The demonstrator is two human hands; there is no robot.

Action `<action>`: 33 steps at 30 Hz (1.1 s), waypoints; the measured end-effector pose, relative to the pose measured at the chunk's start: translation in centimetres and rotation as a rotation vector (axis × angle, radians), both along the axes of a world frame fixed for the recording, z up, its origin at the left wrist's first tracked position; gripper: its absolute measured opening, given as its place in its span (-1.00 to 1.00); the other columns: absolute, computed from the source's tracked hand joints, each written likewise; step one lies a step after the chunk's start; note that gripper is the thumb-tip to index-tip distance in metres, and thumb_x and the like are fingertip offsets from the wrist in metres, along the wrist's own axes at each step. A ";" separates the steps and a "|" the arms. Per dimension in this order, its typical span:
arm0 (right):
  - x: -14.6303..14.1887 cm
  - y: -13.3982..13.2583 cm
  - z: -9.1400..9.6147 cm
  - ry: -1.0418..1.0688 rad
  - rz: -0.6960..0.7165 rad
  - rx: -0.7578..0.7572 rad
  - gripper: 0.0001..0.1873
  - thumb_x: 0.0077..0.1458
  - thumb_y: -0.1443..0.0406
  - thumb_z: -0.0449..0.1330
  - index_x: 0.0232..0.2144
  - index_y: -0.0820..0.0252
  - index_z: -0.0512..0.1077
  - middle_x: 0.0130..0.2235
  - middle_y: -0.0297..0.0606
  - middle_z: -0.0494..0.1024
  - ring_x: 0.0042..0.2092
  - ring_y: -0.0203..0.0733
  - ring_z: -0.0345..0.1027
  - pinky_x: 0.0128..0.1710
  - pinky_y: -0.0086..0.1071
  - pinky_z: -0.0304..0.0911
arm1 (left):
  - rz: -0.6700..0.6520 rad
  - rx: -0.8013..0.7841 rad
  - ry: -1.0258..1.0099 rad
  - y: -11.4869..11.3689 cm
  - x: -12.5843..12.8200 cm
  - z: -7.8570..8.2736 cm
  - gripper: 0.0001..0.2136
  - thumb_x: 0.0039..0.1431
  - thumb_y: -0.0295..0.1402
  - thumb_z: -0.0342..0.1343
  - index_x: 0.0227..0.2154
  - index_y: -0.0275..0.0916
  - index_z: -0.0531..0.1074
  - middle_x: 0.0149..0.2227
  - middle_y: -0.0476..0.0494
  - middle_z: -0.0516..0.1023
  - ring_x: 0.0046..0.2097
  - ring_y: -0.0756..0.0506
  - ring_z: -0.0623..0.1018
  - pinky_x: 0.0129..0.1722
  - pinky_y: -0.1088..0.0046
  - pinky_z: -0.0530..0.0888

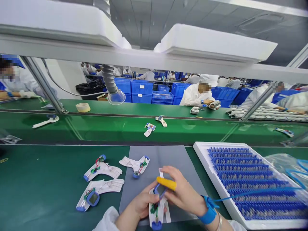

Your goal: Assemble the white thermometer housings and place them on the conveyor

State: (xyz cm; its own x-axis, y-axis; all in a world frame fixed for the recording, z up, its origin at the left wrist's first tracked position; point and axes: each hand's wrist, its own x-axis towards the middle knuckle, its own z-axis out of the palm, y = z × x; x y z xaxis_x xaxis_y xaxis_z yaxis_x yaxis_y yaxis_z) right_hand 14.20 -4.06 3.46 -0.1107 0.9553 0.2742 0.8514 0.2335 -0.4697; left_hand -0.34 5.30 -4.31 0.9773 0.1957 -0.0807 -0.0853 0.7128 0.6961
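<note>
My left hand point(141, 203) grips a white open device shell point(156, 213) with a small screen, wires and a blue tip, held over the grey mat point(178, 160). My right hand point(179, 189), with a yellow cot on the forefinger and a blue wrist strap point(209, 211), presses its fingers on the shell's screen end. Three more white half-shells lie on the left: one point(103, 168), another point(136, 164) and a third point(97, 192) with a blue-framed screen.
A white foam tray point(204, 154) filled with several rows of small blue parts stands at the right, a clear bag point(284, 162) behind it. A green conveyor point(115, 126) carries other shells. Workers in white sit beyond it among blue crates.
</note>
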 end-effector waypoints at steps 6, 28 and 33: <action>-1.1 -1.4 -1.9 0.596 -0.320 -0.088 -0.83 0.08 0.30 0.07 -0.25 0.19 0.37 -0.24 -0.21 0.40 -0.23 -0.21 0.31 -0.19 -0.33 0.27 | 0.401 0.942 0.129 -0.3 0.5 0.9 -0.49 -0.16 -0.29 0.26 -0.08 -0.13 0.28 0.23 -0.21 -0.05 0.23 -0.26 0.05 0.17 0.12 0.05; -1.1 0.1 -2.2 0.577 -0.370 -0.257 -0.90 -0.08 0.40 0.07 -0.56 0.24 0.37 -0.51 -0.36 0.35 -0.49 -0.34 0.21 -0.47 -0.46 0.15 | 0.485 1.304 0.311 -0.3 0.6 0.8 -0.56 -0.12 -0.28 0.22 -0.13 -0.14 0.26 0.23 -0.31 -0.10 0.11 -0.29 0.28 -0.02 0.12 0.31; -0.7 0.6 -2.9 1.008 -0.321 -0.369 -0.98 -0.14 0.37 0.11 -0.53 0.24 0.32 -0.55 -0.41 0.31 -0.48 -0.37 0.19 -0.46 -0.49 0.14 | 0.463 1.166 0.223 -0.2 0.5 0.9 -0.53 -0.14 -0.27 0.24 -0.12 -0.17 0.23 0.22 -0.34 -0.09 0.19 -0.30 0.14 0.07 0.09 0.21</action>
State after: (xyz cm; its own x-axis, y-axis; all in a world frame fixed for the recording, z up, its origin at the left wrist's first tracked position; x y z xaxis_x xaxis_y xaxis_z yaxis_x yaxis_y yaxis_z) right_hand 13.46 -3.50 0.53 0.2681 0.9410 -0.2067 0.0381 -0.2248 -0.9737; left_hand 0.19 5.07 -3.41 0.7863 0.5791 0.2152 0.0383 -0.3933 0.9186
